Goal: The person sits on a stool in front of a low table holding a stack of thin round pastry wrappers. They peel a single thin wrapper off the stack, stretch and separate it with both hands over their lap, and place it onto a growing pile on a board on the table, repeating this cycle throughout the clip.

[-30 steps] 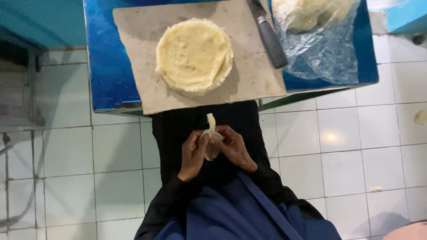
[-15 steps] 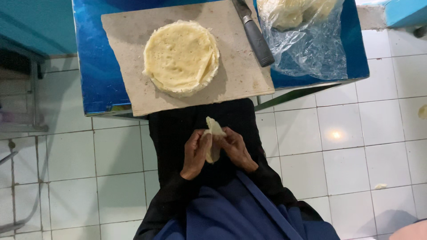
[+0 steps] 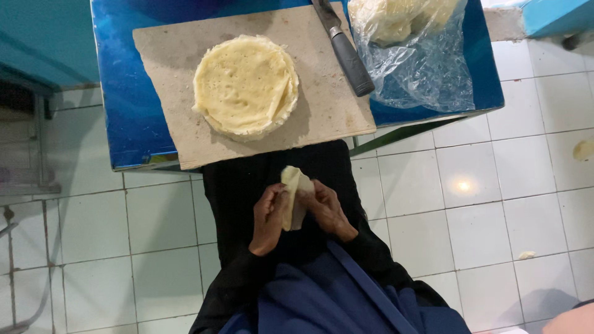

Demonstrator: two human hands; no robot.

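Both my hands are in my lap over black clothing, holding one folded pale dough wrapper [image 3: 293, 198] between them. My left hand [image 3: 268, 219] pinches its left edge and my right hand [image 3: 328, 210] grips its right side. The wrapper stands roughly upright, folded into a narrow shape. Beyond my hands, a round stack of thin pale wrappers [image 3: 245, 85] lies on a beige cutting board [image 3: 322, 111], which rests on a blue table [image 3: 130, 117].
A black-handled knife [image 3: 346, 55] lies at the board's right edge. A clear plastic bag [image 3: 421, 62] with more dough sits on the table's right side. White floor tiles surround me, with small dough scraps [image 3: 583, 149] at the right. A metal frame [image 3: 37, 161] stands left.
The view has shifted slightly, so the table sits further right. My hands keep working the folded wrapper, which stays upright between my fingers.
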